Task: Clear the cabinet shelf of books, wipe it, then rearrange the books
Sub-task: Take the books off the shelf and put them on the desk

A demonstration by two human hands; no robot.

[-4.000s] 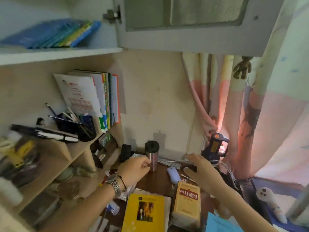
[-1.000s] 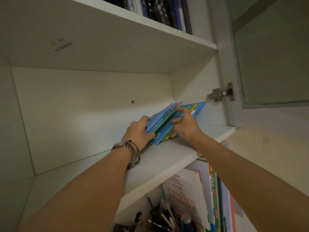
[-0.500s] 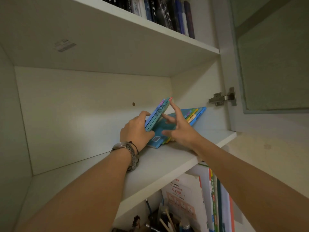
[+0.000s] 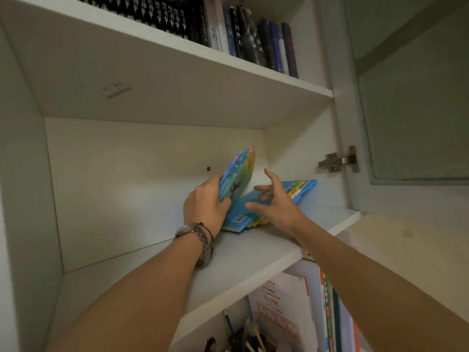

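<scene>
A white cabinet shelf (image 4: 253,252) holds a small pile of thin blue books. My left hand (image 4: 205,201), with a watch on its wrist, grips a few of them (image 4: 238,174) and tilts them up almost upright. The other blue books (image 4: 300,190) lie slanted against the right cabinet wall. My right hand (image 4: 275,203) hovers over the lying books with fingers spread, thumb near the front one's cover (image 4: 239,213); whether it touches is unclear.
The shelf above carries a row of dark upright books (image 4: 256,41). The cabinet door (image 4: 411,97) stands swung out at right on a metal hinge (image 4: 338,160). Below, upright workbooks (image 4: 327,316) and a pen holder (image 4: 251,339).
Four seconds ago both hands were at the desk; since then they reached up to the shelf. In the last second my left hand lifted a few books upright and my right hand spread apart.
</scene>
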